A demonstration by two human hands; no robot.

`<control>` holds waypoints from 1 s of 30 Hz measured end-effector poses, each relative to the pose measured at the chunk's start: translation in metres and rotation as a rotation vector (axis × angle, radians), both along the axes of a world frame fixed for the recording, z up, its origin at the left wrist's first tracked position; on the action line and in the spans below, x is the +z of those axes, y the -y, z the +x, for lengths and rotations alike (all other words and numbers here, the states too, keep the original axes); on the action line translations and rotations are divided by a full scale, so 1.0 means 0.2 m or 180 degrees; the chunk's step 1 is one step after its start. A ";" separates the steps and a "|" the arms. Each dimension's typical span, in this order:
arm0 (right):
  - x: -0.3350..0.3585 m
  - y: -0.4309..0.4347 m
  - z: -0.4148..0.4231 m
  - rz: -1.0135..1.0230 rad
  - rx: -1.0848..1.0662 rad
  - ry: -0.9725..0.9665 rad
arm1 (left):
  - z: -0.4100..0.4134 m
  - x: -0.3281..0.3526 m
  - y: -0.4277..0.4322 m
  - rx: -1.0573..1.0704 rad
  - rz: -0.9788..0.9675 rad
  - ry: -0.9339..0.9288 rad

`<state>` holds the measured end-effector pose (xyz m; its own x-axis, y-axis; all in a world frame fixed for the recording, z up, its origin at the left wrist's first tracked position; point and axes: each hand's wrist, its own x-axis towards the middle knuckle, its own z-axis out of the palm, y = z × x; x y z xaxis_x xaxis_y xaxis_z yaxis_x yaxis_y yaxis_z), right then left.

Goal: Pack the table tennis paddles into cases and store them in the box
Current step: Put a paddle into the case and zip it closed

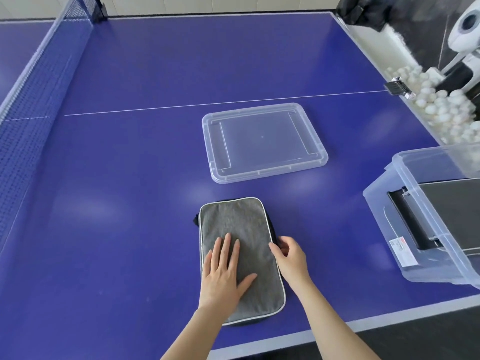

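Blue table tennis surface (130, 178) fills the view, with its dark net (39, 87) running along the upper left of the frame. At lower centre lies a grey fabric case (233, 222), flat and rectangular with pale piping round its edge. No paddle is visible, so one is probably already inside.

The left hand (223, 271) rests flat on the lower half of the case, fingers spread and straight, pressing it down. The right hand (291, 258) is at the case's right edge, its fingers curled in and pinching at the dark side seam, most likely a zip pull, though that is too small to make out.

Above the case, near the middle of the frame, a clear plastic lid (262, 141) lies on the surface, apart from everything else. At the right edge stands an open clear plastic storage box (379, 203) holding a dark flat case (446, 211). In the upper right, white balls (441, 105) are heaped beside a white machine (465, 29).

The likely step is closing the zip before the case goes into the box. If the left hand eases its pressure, the case could slide or twist under the pull. The zip might snag on the fabric at a rounded corner. A half-closed case could let its paddle slip out during the carry to the box.
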<state>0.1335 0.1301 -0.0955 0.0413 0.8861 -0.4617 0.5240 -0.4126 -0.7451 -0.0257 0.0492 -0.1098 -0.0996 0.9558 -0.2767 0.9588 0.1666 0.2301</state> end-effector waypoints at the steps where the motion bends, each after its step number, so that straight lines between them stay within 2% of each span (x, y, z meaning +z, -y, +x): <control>1: 0.00 0.01 0.00 -0.0021 -0.0013 -0.0003 | 0.00 0.00 0.00 0.0018 -0.0033 -0.0006; 8: 0.01 -0.01 -0.06 -0.0638 -0.0033 -0.0335 | 0.00 -0.01 0.00 0.0048 -0.0191 0.0059; 15: 0.01 -0.04 -0.11 -0.0820 -0.0013 -0.0108 | -0.01 0.00 0.00 0.0055 -0.0190 0.0130; 21: 0.04 -0.02 -0.12 -0.0883 -0.0368 -0.0604 | -0.03 -0.01 0.02 0.0027 0.0035 0.0194; 24: 0.07 -0.01 -0.12 -0.0909 -0.0437 -0.0971 | -0.07 -0.01 0.05 -0.0058 0.0260 0.0470; 26: 0.12 0.01 -0.13 -0.0837 -0.0429 -0.1161 | -0.11 0.03 0.06 0.0248 0.0474 0.0770; 30: 0.18 0.03 -0.14 -0.0768 -0.0451 -0.1442 | -0.20 0.09 0.06 0.1609 0.0614 0.1617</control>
<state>0.1055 0.1245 -0.0588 -0.0980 0.7527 -0.6510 0.0983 -0.6436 -0.7590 -0.0651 0.0363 -0.0923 -0.4448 0.8635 -0.2377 0.5433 0.4712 0.6948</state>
